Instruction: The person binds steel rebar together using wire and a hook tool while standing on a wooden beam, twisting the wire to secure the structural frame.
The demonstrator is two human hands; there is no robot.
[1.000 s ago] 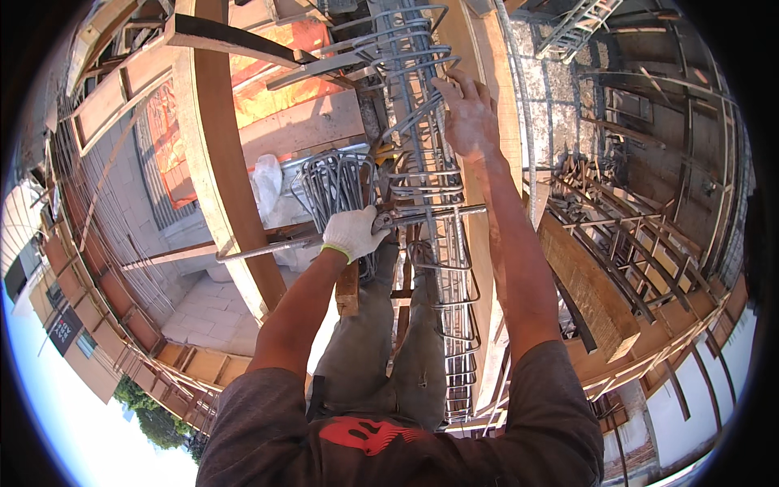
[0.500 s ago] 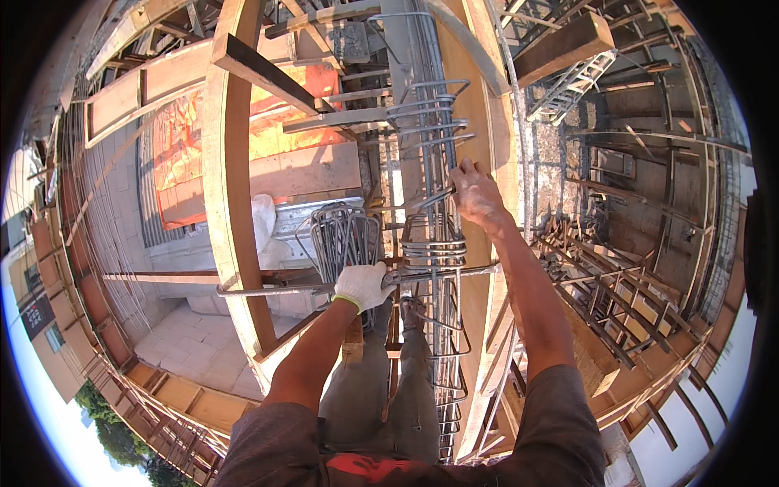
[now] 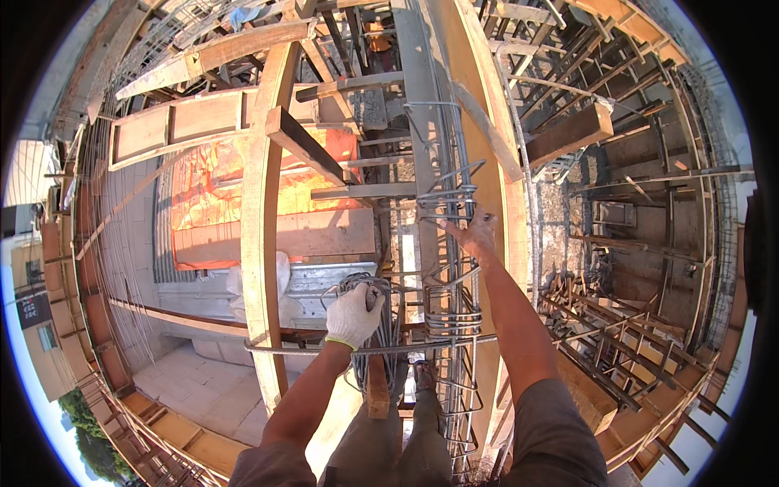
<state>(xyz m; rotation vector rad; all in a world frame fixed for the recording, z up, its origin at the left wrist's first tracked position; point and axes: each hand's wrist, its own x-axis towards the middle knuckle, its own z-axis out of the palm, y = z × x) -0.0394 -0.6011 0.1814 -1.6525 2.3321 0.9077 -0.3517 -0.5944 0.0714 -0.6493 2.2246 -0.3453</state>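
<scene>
My left hand (image 3: 354, 317), in a white knit glove, is closed around something dark grey whose kind I cannot make out. It sits over a bundle of bent wire-like steel stirrups (image 3: 393, 326), partly covering them. My bare right hand (image 3: 477, 232) reaches forward with thumb and fingers apart, at a group of steel stirrups (image 3: 448, 193) around the long rebars. Closer to me, more stirrups (image 3: 451, 323) are stacked tightly around the same bars. A ribbed steel bar (image 3: 304, 351) lies crosswise between my forearms, under the stirrup cage.
A long timber beam (image 3: 266, 219) runs forward at left, and a plywood form side (image 3: 497, 268) borders the cage at right. Short timbers (image 3: 302, 148) jut across. Orange sheeting (image 3: 219, 191) lies below left; scattered lumber (image 3: 625, 304) lies far below right. A wood block (image 3: 377, 394) stands by my legs.
My left hand has left the crosswise bar and moved forward over the stirrup bundle. My right hand has let go of one stirrup and moved forward along the cage. The view has shifted.
</scene>
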